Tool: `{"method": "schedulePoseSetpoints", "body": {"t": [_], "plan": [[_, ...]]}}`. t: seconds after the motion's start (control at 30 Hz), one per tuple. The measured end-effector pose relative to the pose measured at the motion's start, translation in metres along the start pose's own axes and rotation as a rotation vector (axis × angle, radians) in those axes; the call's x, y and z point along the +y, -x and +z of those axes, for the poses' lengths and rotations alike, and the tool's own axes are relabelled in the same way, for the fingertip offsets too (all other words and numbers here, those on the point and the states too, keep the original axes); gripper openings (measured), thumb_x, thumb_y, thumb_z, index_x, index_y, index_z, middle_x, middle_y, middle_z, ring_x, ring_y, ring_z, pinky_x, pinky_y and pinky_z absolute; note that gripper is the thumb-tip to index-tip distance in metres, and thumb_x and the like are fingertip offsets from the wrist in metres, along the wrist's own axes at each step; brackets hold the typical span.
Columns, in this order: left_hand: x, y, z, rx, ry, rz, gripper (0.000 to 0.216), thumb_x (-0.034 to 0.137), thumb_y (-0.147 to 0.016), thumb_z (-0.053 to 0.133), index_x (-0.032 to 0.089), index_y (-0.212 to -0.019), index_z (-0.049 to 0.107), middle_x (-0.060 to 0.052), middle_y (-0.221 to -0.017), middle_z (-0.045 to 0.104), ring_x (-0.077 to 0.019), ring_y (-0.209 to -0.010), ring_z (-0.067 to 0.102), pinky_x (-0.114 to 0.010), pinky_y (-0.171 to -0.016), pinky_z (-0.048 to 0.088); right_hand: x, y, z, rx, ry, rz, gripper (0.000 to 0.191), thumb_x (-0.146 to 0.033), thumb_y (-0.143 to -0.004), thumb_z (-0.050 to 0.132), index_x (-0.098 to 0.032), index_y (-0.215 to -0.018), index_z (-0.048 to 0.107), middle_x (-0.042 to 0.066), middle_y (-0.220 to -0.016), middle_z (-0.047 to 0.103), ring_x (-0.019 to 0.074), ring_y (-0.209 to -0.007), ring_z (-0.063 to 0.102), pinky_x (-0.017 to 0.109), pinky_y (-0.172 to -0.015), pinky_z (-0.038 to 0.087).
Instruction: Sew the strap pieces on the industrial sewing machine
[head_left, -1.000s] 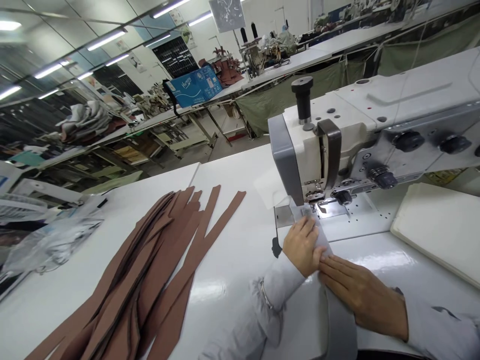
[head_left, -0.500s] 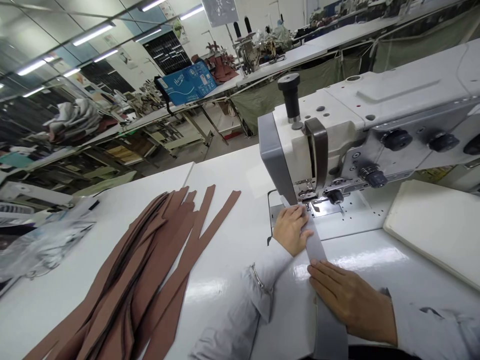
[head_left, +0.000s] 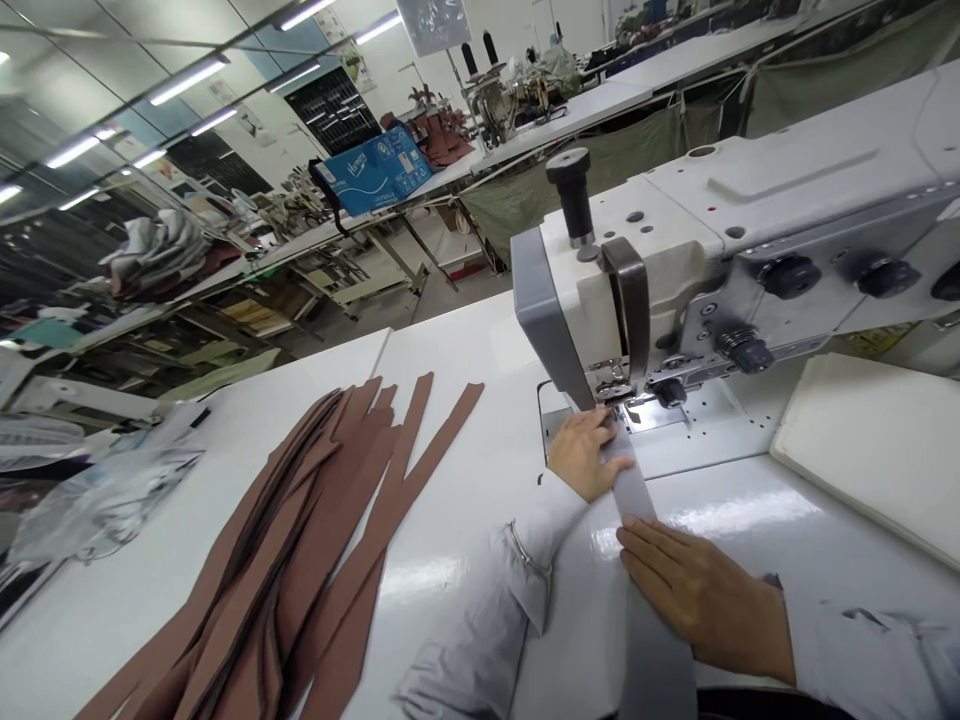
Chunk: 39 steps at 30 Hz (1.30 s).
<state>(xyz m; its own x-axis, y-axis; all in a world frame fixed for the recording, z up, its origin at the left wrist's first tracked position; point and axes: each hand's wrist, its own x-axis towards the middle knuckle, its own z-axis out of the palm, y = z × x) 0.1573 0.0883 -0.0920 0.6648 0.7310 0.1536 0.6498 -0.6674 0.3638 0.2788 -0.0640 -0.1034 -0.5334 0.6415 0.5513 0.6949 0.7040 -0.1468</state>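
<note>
A grey fabric strip (head_left: 634,492) runs from the table's near edge up to the presser foot of a white sewing machine (head_left: 720,230). My left hand (head_left: 583,452) lies on the strip's far end, just in front of the needle, fingers together and pressed flat on it. Nearer to me, my right hand (head_left: 694,590) rests flat on the same strip with fingers stretched out, holding it against the white table (head_left: 465,470).
A fan of brown fabric strips (head_left: 300,560) lies on the table to the left. Crumpled clear plastic (head_left: 105,490) sits at the far left edge. A cream pad (head_left: 870,450) lies right of the machine. Other work tables and a blue box (head_left: 375,170) stand behind.
My left hand has slid forward along the grey strip to the presser foot. The hands, touching a second ago, are now apart. The right hand stays flat on the strip.
</note>
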Motion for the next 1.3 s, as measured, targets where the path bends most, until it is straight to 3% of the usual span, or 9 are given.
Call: {"method": "schedulePoseSetpoints", "body": {"t": [0.2,0.3,0.4,0.53,0.67,0.8,0.93,1.07,1.3], "plan": [[0.003,-0.002,-0.005,-0.021,-0.098,-0.016,0.039,0.035,-0.071,0.072,0.014,-0.103,0.064,-0.013,-0.119,0.059,-0.0268,-0.113,0.053,-0.044,-0.100,0.039,-0.009,0.002,-0.001,0.004,0.060,0.013,0.035,-0.001,-0.076,0.039,-0.003,-0.105,0.060,0.018,-0.109,0.062,0.0265,-0.110,0.053,0.040,-0.090,0.048],[0.031,0.010,-0.013,-0.046,-0.155,0.082,0.014,0.025,-0.080,0.061,0.014,-0.088,0.066,-0.011,-0.106,0.065,-0.0270,-0.100,0.059,-0.045,-0.090,0.045,-0.023,0.007,-0.001,0.022,0.102,0.049,0.030,-0.005,-0.080,0.042,-0.005,-0.104,0.060,0.016,-0.109,0.062,0.0258,-0.106,0.055,0.038,-0.089,0.048],[0.078,0.011,-0.019,-0.108,0.016,0.308,0.019,0.036,-0.083,0.058,0.017,-0.081,0.064,-0.006,-0.093,0.068,-0.0227,-0.088,0.062,-0.038,-0.081,0.048,-0.034,0.010,0.004,-0.013,0.075,0.146,0.022,-0.008,-0.078,0.044,-0.010,-0.088,0.063,0.011,-0.084,0.067,0.0229,-0.079,0.063,0.034,-0.064,0.052],[0.143,-0.027,-0.003,-0.172,0.142,0.677,0.047,0.046,-0.069,0.071,0.016,-0.102,0.058,-0.009,-0.117,0.059,-0.0256,-0.110,0.052,-0.039,-0.096,0.040,-0.035,0.012,0.013,-0.071,0.037,0.183,0.018,-0.015,-0.078,0.044,-0.014,-0.072,0.061,0.005,-0.061,0.058,0.0202,-0.056,0.057,0.033,-0.045,0.042],[0.180,-0.083,0.031,-0.363,0.041,0.787,0.052,0.037,-0.059,0.080,0.016,-0.100,0.056,-0.010,-0.114,0.058,-0.0267,-0.105,0.052,-0.039,-0.087,0.045,-0.025,0.014,0.013,-0.058,0.039,0.066,0.018,-0.017,-0.078,0.045,-0.015,-0.069,0.060,0.005,-0.062,0.057,0.0171,-0.059,0.054,0.029,-0.047,0.040],[0.183,-0.115,0.047,-0.487,0.044,0.829,0.041,0.032,-0.055,0.082,0.017,-0.086,0.059,-0.007,-0.104,0.061,-0.0243,-0.097,0.056,-0.032,-0.077,0.049,-0.019,0.012,0.007,-0.019,0.040,0.002,0.012,-0.018,-0.073,0.051,-0.014,-0.064,0.058,0.006,-0.061,0.056,0.0172,-0.058,0.052,0.030,-0.049,0.039],[0.178,-0.116,0.040,-0.498,0.127,0.839,0.012,0.012,-0.075,0.062,0.018,-0.085,0.065,-0.003,-0.092,0.068,-0.0180,-0.089,0.060,-0.027,-0.078,0.048,-0.017,0.011,0.005,0.028,0.064,-0.006,0.012,-0.019,-0.072,0.053,-0.012,-0.065,0.057,0.008,-0.066,0.057,0.0188,-0.062,0.053,0.033,-0.057,0.041],[0.181,-0.107,0.038,-0.429,0.131,0.708,0.026,0.003,-0.077,0.050,0.018,-0.088,0.068,-0.002,-0.082,0.069,-0.0155,-0.078,0.063,-0.025,-0.071,0.049,-0.017,0.011,0.005,0.066,0.079,0.007,0.010,-0.017,-0.072,0.052,-0.011,-0.065,0.057,0.007,-0.064,0.055,0.0172,-0.058,0.051,0.031,-0.051,0.037],[0.184,-0.103,0.039,-0.269,0.236,0.564,0.005,0.013,-0.072,0.067,0.017,-0.076,0.068,-0.002,-0.073,0.066,-0.0145,-0.071,0.060,-0.025,-0.067,0.048,-0.018,0.013,0.008,0.025,0.051,0.007,0.011,-0.016,-0.075,0.051,-0.012,-0.066,0.056,0.006,-0.062,0.055,0.0163,-0.056,0.051,0.030,-0.049,0.037]]}}
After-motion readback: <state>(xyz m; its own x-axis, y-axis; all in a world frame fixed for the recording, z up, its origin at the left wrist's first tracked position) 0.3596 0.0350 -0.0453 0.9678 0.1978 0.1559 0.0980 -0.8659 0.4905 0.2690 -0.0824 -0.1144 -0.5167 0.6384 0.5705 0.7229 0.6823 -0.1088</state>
